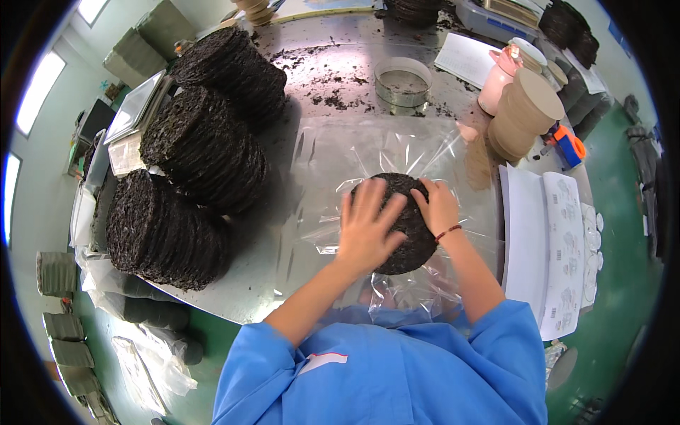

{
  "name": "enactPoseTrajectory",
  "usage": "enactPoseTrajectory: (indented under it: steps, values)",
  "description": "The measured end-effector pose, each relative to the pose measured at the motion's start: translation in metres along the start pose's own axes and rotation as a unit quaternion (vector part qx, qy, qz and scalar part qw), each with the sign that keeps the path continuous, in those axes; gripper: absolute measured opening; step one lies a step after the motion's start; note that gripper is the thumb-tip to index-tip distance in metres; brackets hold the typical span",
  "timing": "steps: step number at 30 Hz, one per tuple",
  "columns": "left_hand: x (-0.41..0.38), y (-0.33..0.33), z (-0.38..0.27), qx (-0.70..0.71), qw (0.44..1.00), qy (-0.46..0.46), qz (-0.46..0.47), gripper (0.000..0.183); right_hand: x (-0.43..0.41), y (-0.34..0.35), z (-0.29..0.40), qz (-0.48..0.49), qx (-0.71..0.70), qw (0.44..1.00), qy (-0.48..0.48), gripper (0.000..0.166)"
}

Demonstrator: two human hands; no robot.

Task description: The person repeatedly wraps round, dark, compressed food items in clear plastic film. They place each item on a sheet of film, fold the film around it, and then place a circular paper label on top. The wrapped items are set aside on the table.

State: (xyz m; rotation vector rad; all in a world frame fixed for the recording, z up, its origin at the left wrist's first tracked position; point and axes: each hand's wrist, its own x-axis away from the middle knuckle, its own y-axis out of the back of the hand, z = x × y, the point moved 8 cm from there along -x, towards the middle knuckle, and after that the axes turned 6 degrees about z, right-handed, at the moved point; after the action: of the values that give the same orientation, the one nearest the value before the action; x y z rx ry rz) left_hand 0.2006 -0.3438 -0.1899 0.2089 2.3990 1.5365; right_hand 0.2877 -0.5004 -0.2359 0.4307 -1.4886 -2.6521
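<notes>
A round, dark, rough-surfaced cake of pressed material [411, 249] lies flat on clear plastic film [324, 159] before me. My left hand [369, 226], somewhat blurred, is spread over the left side of the cake; whether its palm touches it I cannot tell. The fingers of my right hand [438, 204] rest at the cake's upper right edge, with a dark red beaded bracelet [448, 234] on the wrist. Creased film shows around the cake and at the table's near edge, against my blue garment.
Three stacks of dark cakes lie tilted at the left, the nearest [164, 234] beside the table edge. Beyond the film stand a clear round ring [402, 82] and dark crumbs [334, 101]. Tan discs [523, 111], an orange-and-blue tape dispenser [570, 146] and printed sheets [560, 255] are at the right.
</notes>
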Motion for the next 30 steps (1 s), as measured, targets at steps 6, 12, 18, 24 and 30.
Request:
enactPoseTrajectory:
  steps: [6,12,18,24,30]
  values:
    - [-0.007,-0.092,0.004,-0.09,0.977,-0.023,0.194,0.083,0.006,-0.007,0.011,-0.019,-0.018,0.997,0.074,0.02]
    - [-0.007,-0.114,0.011,-0.018,0.961,-0.021,0.274,0.087,0.007,-0.022,0.017,0.013,0.066,0.994,0.084,0.028]
    - [-0.008,-0.121,0.013,-0.073,0.941,-0.004,0.331,0.084,0.003,-0.011,0.057,-0.014,0.191,0.964,0.184,0.022]
    - [-0.011,-0.13,0.014,-0.101,0.947,-0.015,0.305,0.07,0.018,-0.095,0.107,0.167,0.105,0.903,0.383,0.008]
    - [-0.007,-0.15,0.025,-0.095,0.943,-0.035,0.316,0.071,0.013,-0.074,0.112,0.094,0.118,0.933,0.326,0.014]
